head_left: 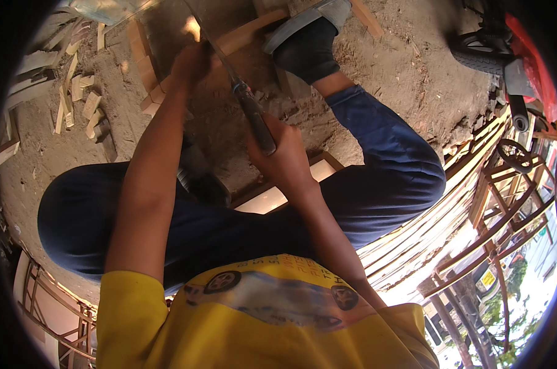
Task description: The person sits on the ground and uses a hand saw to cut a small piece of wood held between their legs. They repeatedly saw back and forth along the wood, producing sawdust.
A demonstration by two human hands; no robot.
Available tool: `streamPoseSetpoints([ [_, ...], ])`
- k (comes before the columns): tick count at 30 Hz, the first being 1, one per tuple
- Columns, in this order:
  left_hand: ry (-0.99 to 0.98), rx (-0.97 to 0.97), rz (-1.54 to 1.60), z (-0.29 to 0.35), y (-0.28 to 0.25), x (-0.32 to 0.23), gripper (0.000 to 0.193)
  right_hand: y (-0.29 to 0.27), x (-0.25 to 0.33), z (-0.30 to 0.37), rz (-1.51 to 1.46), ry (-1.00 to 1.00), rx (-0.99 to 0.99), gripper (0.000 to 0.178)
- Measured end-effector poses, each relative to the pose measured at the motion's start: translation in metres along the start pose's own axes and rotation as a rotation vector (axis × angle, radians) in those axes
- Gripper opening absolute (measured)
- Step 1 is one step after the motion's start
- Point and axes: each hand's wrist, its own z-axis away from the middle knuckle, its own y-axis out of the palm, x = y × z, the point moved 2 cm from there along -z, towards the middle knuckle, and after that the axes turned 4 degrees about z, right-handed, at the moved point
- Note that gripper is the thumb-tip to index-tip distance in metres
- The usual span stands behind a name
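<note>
A saw (229, 71) is gripped by the right hand (281, 157) at centre frame, fingers wrapped tight round its dark handle, the narrow blade running up and left toward the top edge. The left hand (189, 64) is pressed down in the upper middle of the frame, closed over a wooden strip (244, 37) that lies across the dirt; whether the fingers curl right round the wood or only bear on it cannot be told, since glare washes out that patch. A shoe (306, 37) is planted on the same strip just to the right of the blade, so the wood is pinned on both sides of the cut line.

The strip is judged light and stiff, likely to skate on the loose ground (407, 67) unless held from above, and prone to splinter near the cut. The best hold is close beside the blade, palm flat, fingers kept clear of the teeth. The blade looks thin and springy, apt to bend if pushed off line; it is best driven from the handle alone.

Offcuts (82, 98) are scattered at upper left, and a stack of slats (450, 203) fills the right side.
</note>
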Motion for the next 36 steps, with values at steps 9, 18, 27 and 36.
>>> streamPoseSetpoints([
  [9,-0.014,0.01,0.003,-0.002,0.006,0.005,0.044,-0.012,-0.011,0.026,-0.067,0.051,-0.014,0.014],
  [18,-0.018,-0.037,0.021,0.007,-0.008,-0.012,0.041,-0.025,-0.008,0.064,-0.1,0.078,-0.039,0.017],
  [27,0.003,-0.04,0.018,0.005,0.0,0.0,0.039,-0.008,-0.008,0.04,-0.068,0.084,0.024,0.015],
  [36,-0.003,-0.035,0.07,0.001,0.003,0.002,0.035,0.02,-0.016,-0.012,-0.046,-0.031,-0.132,0.02],
])
